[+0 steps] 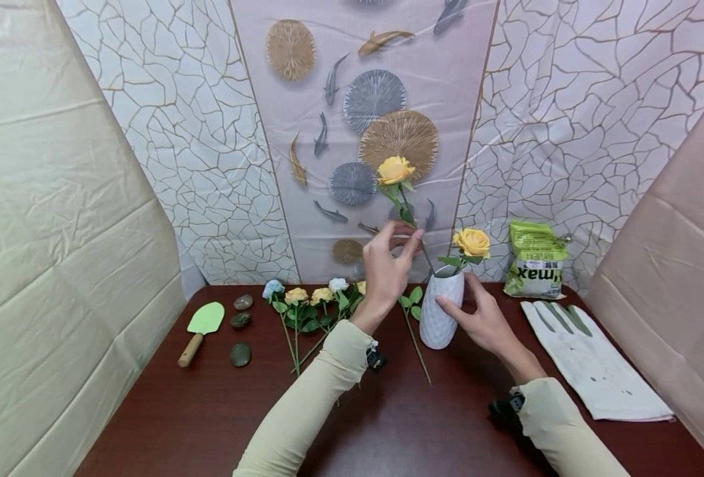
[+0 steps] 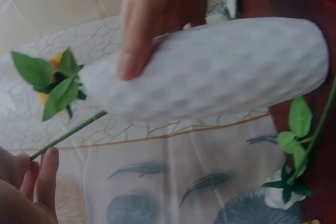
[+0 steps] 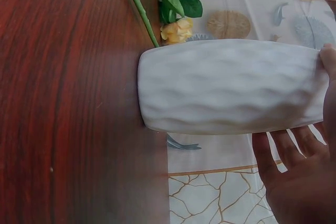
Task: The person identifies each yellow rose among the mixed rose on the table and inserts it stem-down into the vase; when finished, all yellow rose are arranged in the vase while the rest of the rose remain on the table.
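In the head view my left hand [image 1: 386,265] pinches the stem of a yellow rose [image 1: 396,171], bloom up. The stem slants down to the mouth of a white dimpled vase [image 1: 441,311]. My right hand [image 1: 487,319] grips the vase near its upper part, thumb in front and fingers behind. A second yellow rose [image 1: 472,243] stands in the vase, leaning right. The left wrist view shows the pinched green stem [image 2: 68,135] ending at the vase rim. In the right wrist view the vase [image 3: 226,87] has its base at the tabletop, and the fingers [image 3: 286,148] spread along its side.
Left of the vase lie several artificial flowers, including a blue rose [image 1: 273,288] and a white rose [image 1: 338,284]. A green trowel [image 1: 206,318] and dark stones [image 1: 240,354] lie farther left. To the right are a green-and-white bag [image 1: 536,262] and white gloves [image 1: 602,371].
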`<action>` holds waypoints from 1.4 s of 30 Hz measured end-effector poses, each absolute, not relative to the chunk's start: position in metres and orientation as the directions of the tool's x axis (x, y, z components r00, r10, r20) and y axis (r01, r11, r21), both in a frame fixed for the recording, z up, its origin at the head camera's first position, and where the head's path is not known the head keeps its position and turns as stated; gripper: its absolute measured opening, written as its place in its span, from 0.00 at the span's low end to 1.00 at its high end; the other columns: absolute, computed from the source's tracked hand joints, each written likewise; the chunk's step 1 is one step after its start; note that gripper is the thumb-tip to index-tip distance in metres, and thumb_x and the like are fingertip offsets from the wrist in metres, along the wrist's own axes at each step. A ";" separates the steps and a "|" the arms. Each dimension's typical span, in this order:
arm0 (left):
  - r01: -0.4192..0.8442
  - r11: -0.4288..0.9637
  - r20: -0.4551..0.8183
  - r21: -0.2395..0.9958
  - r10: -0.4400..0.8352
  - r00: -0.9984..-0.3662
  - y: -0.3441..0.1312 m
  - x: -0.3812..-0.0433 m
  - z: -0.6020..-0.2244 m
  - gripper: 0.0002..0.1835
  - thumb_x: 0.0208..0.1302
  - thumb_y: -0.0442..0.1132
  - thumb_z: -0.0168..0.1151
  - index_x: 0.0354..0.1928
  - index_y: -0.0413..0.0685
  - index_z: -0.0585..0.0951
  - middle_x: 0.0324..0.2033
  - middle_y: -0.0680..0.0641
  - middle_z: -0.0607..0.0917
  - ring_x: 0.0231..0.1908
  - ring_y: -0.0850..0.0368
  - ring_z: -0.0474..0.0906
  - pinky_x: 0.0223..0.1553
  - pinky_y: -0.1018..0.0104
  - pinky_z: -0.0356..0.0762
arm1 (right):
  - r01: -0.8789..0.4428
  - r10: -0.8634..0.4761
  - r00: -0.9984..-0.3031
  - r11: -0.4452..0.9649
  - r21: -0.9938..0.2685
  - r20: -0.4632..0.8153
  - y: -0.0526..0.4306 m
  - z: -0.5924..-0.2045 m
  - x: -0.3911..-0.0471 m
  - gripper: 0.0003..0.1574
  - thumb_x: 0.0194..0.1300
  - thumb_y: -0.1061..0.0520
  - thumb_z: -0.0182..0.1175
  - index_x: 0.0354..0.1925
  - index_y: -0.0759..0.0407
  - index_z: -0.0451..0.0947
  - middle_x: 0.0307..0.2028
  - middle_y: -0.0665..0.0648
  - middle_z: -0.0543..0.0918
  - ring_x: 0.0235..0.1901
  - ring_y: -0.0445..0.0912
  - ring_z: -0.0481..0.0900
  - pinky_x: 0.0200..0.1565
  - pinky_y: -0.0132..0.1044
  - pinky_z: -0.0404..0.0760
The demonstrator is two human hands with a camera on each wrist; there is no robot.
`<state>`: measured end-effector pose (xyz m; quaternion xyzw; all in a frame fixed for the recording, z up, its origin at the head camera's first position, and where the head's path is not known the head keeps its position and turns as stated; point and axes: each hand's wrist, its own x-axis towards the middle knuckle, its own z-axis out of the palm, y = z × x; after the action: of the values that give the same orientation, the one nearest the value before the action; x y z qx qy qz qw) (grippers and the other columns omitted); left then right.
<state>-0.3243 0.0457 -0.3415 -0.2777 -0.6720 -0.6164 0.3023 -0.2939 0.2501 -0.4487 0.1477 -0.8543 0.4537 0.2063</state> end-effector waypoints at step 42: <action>0.655 0.329 0.618 0.680 0.223 -0.754 0.068 -0.321 -0.383 0.13 0.68 0.42 0.65 0.53 0.52 0.81 0.39 0.53 0.88 0.36 0.71 0.84 0.39 0.82 0.81 | -0.474 -0.101 -0.863 0.505 -0.721 0.495 0.241 -0.429 -0.276 0.36 0.68 0.53 0.66 0.69 0.55 0.65 0.52 0.60 0.84 0.49 0.31 0.78 0.49 0.29 0.81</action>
<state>-0.3212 0.0679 -0.3825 -0.2790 -0.7870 -0.5074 0.2127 -0.2759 0.2413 -0.4287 0.1702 -0.8444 0.4673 0.1992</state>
